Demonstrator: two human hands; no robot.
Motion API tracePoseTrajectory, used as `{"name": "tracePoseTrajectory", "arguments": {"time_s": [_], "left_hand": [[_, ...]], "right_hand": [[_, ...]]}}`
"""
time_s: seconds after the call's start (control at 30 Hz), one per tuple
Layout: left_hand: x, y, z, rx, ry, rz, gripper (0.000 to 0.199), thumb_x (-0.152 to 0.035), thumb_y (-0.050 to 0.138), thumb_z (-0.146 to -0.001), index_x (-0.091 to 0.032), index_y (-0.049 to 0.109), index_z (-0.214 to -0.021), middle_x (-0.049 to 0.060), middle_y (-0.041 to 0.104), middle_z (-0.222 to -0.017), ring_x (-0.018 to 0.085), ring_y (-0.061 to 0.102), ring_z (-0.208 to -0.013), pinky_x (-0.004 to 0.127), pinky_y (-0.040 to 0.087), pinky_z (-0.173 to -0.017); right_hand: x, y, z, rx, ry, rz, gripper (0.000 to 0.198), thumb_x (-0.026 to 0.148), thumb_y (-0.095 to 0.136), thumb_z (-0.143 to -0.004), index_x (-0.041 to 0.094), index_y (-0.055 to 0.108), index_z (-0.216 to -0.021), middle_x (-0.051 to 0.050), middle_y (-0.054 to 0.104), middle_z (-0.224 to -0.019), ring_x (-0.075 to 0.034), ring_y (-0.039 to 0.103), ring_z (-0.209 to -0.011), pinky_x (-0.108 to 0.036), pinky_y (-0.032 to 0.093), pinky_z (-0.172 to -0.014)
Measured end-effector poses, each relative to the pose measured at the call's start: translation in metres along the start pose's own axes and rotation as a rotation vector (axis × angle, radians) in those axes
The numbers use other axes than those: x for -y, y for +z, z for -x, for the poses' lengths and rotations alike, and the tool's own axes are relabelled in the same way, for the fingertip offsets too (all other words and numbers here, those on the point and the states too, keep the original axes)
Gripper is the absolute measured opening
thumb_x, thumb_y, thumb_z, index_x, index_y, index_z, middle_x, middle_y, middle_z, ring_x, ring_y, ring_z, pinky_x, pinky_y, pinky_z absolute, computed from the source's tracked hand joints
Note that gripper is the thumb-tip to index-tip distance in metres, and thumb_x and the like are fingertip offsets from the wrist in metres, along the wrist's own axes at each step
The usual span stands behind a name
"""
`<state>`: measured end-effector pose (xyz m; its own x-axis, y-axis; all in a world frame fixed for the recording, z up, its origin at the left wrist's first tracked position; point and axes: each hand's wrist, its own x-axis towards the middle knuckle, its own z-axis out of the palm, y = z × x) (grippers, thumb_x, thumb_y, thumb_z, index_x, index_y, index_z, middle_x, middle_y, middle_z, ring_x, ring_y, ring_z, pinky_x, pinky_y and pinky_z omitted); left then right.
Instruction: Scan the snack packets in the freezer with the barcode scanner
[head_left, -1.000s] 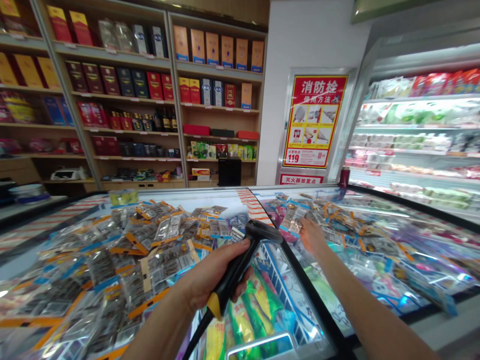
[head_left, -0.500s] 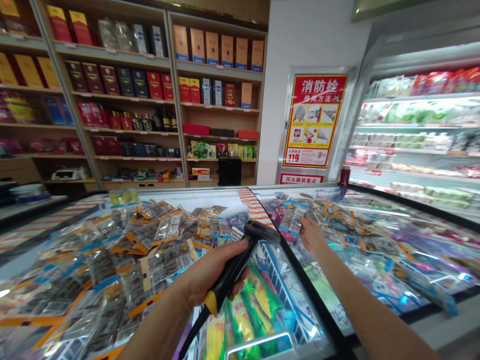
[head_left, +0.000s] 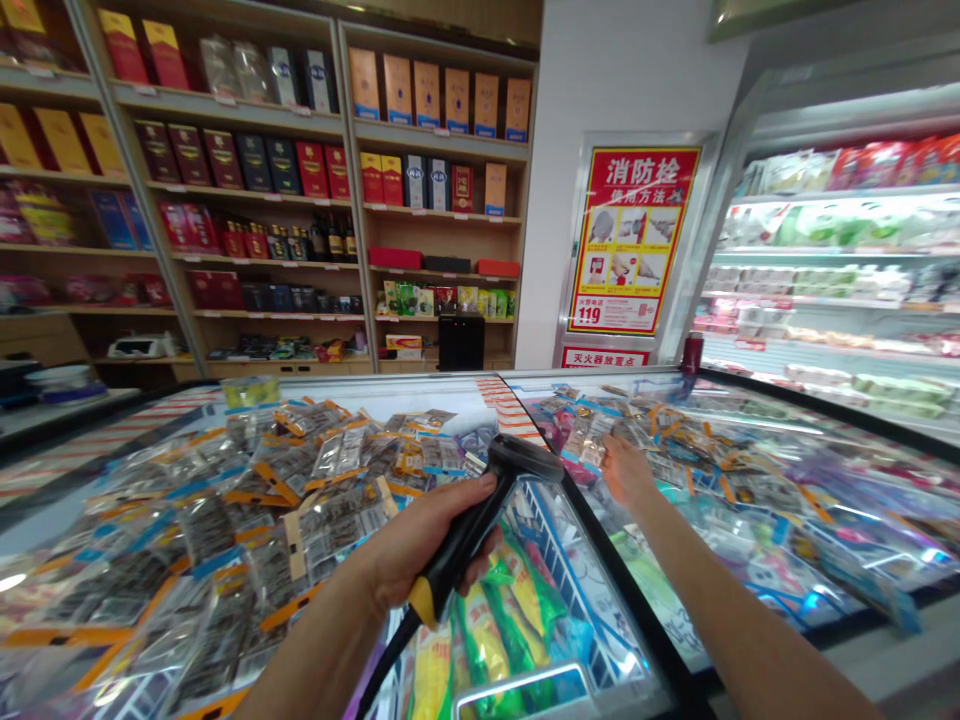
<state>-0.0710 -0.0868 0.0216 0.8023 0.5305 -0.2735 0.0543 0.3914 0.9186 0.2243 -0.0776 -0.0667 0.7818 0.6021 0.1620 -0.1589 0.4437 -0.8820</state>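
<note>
Scanner (head_left: 463,540) sits wrapped in the left hand (head_left: 416,550), likely to leave its head unobstructed, while the right hand (head_left: 628,472) appears to pinch the right edge of a packet (head_left: 586,437) atop the freezer (head_left: 636,603), presumably steadying it.

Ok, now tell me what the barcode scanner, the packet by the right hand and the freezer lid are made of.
Barcode scanner: probably hard plastic, black with a yellow accent; its head looks smooth with a soft sheen.
Packet: likely plastic film, blue-edged; it glints and is see-through.
Freezer lid: glossy pane, glass or possibly rigid plastic, transparent with glare.
</note>
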Motion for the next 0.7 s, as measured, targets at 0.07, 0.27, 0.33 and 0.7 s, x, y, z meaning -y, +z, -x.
{"name": "tracePoseTrajectory", "arguments": {"time_s": [0.07, 0.27, 0.33, 0.7], "left_hand": [[0.000, 0.000, 0.000, -0.006, 0.005, -0.001, 0.033, -0.047, 0.052, -0.067, -0.015, 0.048, -0.067, 0.000, 0.051, -0.050, 0.007, 0.045, -0.035, 0.017, 0.031, -0.033], [-0.001, -0.002, -0.001, -0.016, 0.020, -0.040, 0.032, -0.046, 0.050, -0.069, -0.015, 0.048, -0.067, -0.001, 0.051, -0.050, 0.007, 0.043, -0.034, 0.018, 0.032, -0.033], [-0.002, -0.003, -0.001, -0.020, 0.018, -0.046, 0.032, -0.046, 0.050, -0.069, -0.014, 0.048, -0.067, 0.000, 0.052, -0.050, 0.007, 0.043, -0.034, 0.018, 0.032, -0.033], [-0.001, -0.003, -0.001, -0.030, 0.003, -0.059, 0.035, -0.048, 0.049, -0.068, -0.014, 0.049, -0.066, 0.001, 0.053, -0.051, 0.007, 0.043, -0.034, 0.017, 0.032, -0.031]], "right_hand": [[0.001, 0.000, 0.001, -0.014, 0.033, -0.005, 0.008, 0.016, 0.054, -0.063, 0.022, 0.055, -0.058, 0.003, 0.060, -0.051, -0.013, 0.057, -0.047, -0.024, 0.048, -0.046], [0.010, 0.001, 0.003, -0.034, 0.083, -0.041, 0.009, 0.015, 0.053, -0.064, 0.022, 0.054, -0.057, 0.004, 0.061, -0.051, -0.012, 0.057, -0.047, -0.023, 0.048, -0.047], [0.013, 0.000, 0.002, -0.043, 0.083, -0.059, 0.008, 0.015, 0.053, -0.063, 0.021, 0.054, -0.058, 0.004, 0.061, -0.051, -0.011, 0.056, -0.046, -0.022, 0.047, -0.046], [0.020, -0.006, -0.006, -0.108, 0.092, -0.124, 0.007, 0.015, 0.051, -0.065, 0.020, 0.053, -0.061, 0.005, 0.061, -0.051, -0.011, 0.057, -0.048, -0.021, 0.047, -0.046]]}}
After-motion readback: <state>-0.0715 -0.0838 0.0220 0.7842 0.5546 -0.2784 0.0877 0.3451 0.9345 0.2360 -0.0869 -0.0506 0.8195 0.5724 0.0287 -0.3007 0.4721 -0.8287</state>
